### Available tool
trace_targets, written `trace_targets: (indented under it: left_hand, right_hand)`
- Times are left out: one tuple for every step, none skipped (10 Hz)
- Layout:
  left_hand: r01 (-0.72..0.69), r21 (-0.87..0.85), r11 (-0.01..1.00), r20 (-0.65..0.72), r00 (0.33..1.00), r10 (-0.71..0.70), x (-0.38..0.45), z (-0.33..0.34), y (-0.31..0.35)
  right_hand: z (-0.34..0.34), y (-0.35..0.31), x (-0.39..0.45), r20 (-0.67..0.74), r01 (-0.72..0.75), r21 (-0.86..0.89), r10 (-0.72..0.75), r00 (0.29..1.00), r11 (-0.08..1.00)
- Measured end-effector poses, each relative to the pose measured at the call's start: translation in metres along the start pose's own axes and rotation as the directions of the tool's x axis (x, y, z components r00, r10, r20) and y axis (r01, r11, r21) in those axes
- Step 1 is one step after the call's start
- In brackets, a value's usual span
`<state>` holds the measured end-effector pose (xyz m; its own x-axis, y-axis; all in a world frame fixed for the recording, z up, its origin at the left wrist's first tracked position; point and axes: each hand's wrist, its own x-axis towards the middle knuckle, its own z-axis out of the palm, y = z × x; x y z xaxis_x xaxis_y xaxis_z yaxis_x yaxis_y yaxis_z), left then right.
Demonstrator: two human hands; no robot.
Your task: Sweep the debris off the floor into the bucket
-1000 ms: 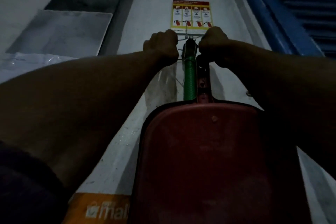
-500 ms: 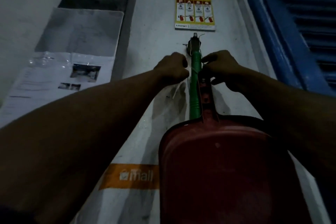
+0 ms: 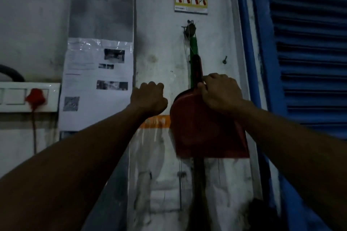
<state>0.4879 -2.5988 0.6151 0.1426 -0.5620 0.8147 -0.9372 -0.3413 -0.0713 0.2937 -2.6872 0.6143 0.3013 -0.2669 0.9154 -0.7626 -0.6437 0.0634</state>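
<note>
While the right hand (image 3: 220, 93) pinches the neck of the red plastic dustpan (image 3: 204, 129) at centre frame, the pan hangs against the white wall over a green broom handle (image 3: 193, 48) strung from a hook (image 3: 189, 29) above. The left hand (image 3: 149, 99) hovers curled and holds nothing. Pulled carelessly, the pan could snag the string and drag the broom down. No bucket or debris is in view.
</note>
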Motion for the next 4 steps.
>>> trace_targets:
  left_hand:
    - [0.014,0.05,0.999,0.017,1.0,-0.015,-0.071,-0.007,-0.006]
    - [0.03,0.084,0.996,0.059,0.998,-0.035,-0.158,-0.008,-0.005]
    - [0.088,0.111,0.99,0.178,0.978,-0.107,-0.262,-0.011,-0.002]
    - [0.147,0.141,0.979,0.277,0.944,-0.182,-0.357,-0.022,0.007]
  right_hand:
    - [-0.008,-0.027,-0.058,-0.048,0.05,-0.002,-0.05,0.998,0.999]
    - [-0.013,-0.063,-0.135,0.082,0.013,0.14,-0.025,0.996,0.99]
    - [-0.021,-0.098,-0.236,0.281,-0.072,0.275,-0.008,0.96,0.959]
    - [-0.04,-0.126,-0.327,0.507,-0.156,0.358,-0.052,0.86,0.92]
